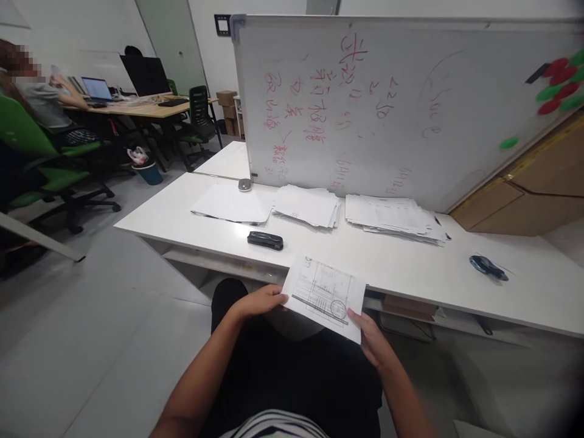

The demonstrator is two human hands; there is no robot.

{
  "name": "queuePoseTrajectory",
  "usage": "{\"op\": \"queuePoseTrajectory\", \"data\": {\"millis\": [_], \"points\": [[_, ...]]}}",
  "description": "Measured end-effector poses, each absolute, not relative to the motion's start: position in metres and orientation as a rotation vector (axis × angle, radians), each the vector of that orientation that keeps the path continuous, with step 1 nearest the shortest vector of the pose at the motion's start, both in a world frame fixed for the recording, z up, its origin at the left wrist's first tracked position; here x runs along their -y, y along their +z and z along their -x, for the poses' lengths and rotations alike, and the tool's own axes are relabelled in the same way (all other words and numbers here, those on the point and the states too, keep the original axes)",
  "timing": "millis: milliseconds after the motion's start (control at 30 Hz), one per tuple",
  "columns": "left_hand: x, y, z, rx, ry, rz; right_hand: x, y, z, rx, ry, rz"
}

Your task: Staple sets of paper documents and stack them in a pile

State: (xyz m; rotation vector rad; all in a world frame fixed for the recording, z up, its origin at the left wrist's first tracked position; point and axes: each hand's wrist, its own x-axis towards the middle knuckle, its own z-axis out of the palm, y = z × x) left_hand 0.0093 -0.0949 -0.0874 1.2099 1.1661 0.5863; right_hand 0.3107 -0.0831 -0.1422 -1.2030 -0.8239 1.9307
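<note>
White paper (pixel 325 298) spans between left hand (pixel 261 301) and right hand (pixel 370 338).

White walls (pixel 91 30) are met by grey floor (pixel 114 322); at left, a wooden desk (pixel 132 111) is fronted by a green chair (pixel 22 128) and a black chair (pixel 199 109); here, the white tabletop (pixel 214 234) is backed by a whiteboard (pixel 401 109).

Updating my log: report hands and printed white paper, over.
Left hand, right hand: gripping printed white paper by opposite sides. Black oblong stapler on white desk beyond, clear of paper.
</note>
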Motion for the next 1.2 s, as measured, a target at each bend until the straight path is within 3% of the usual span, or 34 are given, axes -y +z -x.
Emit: {"op": "queuePoseTrajectory", "data": {"millis": [233,867,1200], "points": [[0.099,-0.093,-0.008,-1.173,0.588,-1.251,0.079,-0.126,-0.308,0.866,1.924,1.213],[0.102,-0.107,-0.001,-1.175,0.579,-1.298,0.086,-0.141,-0.31,0.912,1.863,1.273],[0.047,-0.068,0.032,-2.043,0.865,-2.049,0.087,-0.146,-0.308,0.902,1.699,1.364]]}}
